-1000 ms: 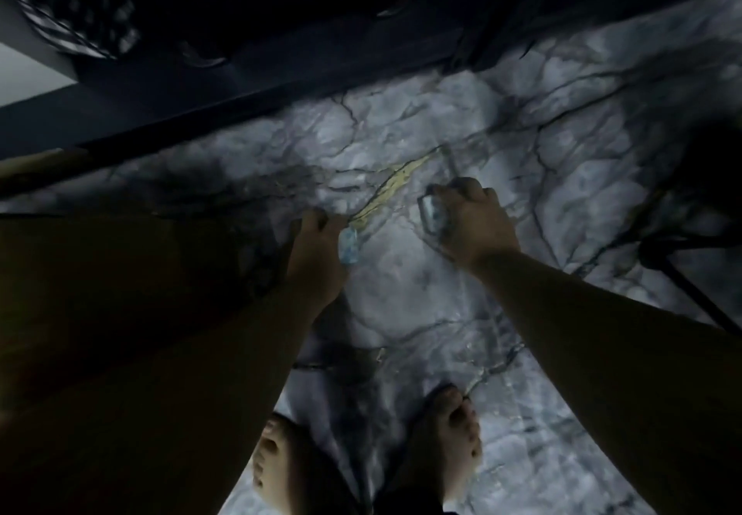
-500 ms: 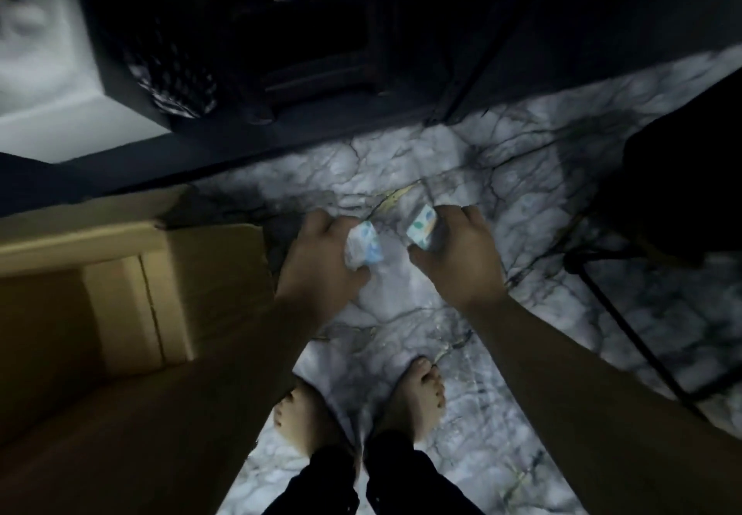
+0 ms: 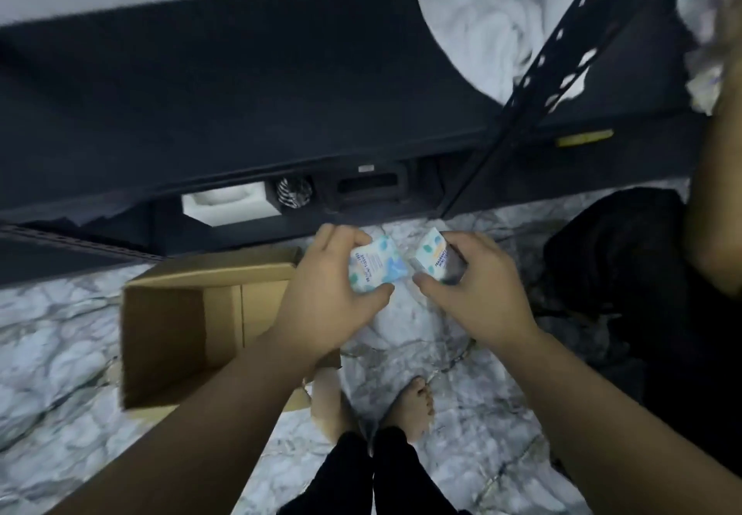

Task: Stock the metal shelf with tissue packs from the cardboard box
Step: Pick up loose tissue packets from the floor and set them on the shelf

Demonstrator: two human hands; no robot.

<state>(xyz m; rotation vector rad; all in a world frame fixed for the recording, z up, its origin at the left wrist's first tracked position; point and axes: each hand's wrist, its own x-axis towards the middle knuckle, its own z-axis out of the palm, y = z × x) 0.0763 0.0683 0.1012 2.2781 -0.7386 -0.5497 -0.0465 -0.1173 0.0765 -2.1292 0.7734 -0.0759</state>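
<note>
My left hand [image 3: 333,285] is shut on a small white-and-blue tissue pack [image 3: 375,267]. My right hand [image 3: 473,289] grips a second tissue pack [image 3: 431,259]. Both packs are held side by side above the marble floor, just in front of the dark metal shelf [image 3: 241,85]. The open cardboard box [image 3: 168,326] stands on the floor to the left, under my left forearm; the part of its inside that shows holds no packs.
A perforated shelf upright [image 3: 542,81] slants across the upper right. White cloth [image 3: 478,36] lies on the shelf. White foam [image 3: 225,203] and dark items sit on the lowest level. A black bag [image 3: 618,273] lies at right. My bare feet [image 3: 413,402] stand below.
The view has tilted up and brightened, bringing the shelf board and the whole box into sight. Both hands have risen with their tissue packs, which now show more fully.
</note>
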